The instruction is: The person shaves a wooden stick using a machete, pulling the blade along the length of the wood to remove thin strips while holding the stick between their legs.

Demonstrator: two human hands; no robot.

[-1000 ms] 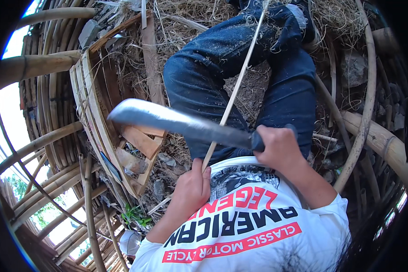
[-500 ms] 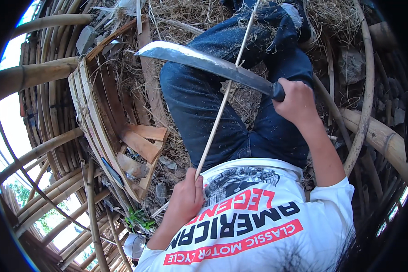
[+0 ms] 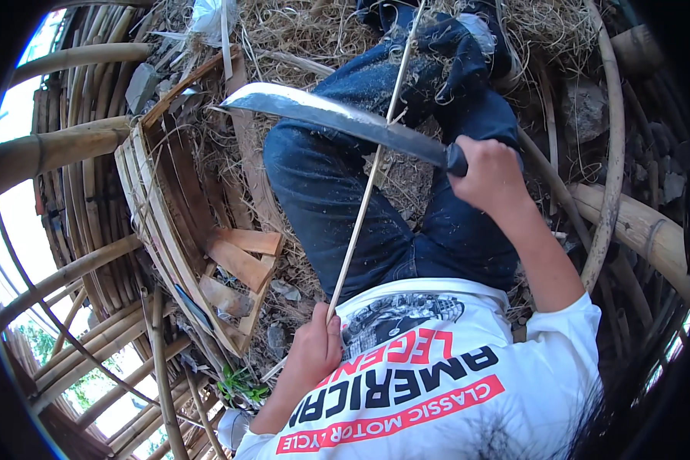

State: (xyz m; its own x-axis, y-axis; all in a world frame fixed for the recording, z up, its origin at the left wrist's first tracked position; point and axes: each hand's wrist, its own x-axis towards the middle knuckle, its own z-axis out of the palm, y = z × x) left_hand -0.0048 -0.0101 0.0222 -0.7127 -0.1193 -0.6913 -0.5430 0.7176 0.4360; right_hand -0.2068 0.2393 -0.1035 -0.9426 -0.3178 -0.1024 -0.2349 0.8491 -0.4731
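Note:
My right hand [image 3: 489,175] is wrapped round the dark handle of a machete [image 3: 337,117]. Its long, curved blade points left across my legs. In my closed left hand [image 3: 312,343], near my waist, is a thin pale bamboo strip [image 3: 358,218]. The strip runs from there up and away between my knees, past the top of the picture. The blade crosses the strip near its middle and appears to touch it. A short end of the strip comes out behind my left hand.
A wooden crate [image 3: 149,207] lies to my left, with broken slats [image 3: 239,257] by it. Curly shavings [image 3: 284,31] cover the ground ahead. Thick bamboo poles [image 3: 69,143] stick in from the left, and another pole [image 3: 640,230] lies at right. A grey rock [image 3: 586,111] sits at far right.
The machete and my right hand have shifted slightly left and nearer to me along the strip. My left hand still grips the strip by my waist, a little lower in view.

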